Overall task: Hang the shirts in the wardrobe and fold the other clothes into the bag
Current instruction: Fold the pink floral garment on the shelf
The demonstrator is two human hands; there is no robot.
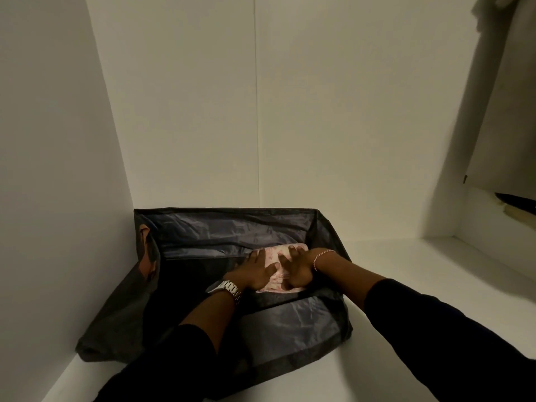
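Head view — left hand (255, 269) and right hand (295, 268), fingers spread flat, press a folded pink-patterned garment (275, 256) into the right half of the open dark bag (290, 320) on the white wardrobe floor (406, 300). Folding-into-bag step; next, probably withdraw both hands.

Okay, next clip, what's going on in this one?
A person is packing a folded pink-and-white garment into a dark open bag that sits on a white wardrobe shelf. Both hands are inside the bag: the left hand and the right hand lie flat on the garment with fingers spread, pressing it down. A watch is on the left wrist.
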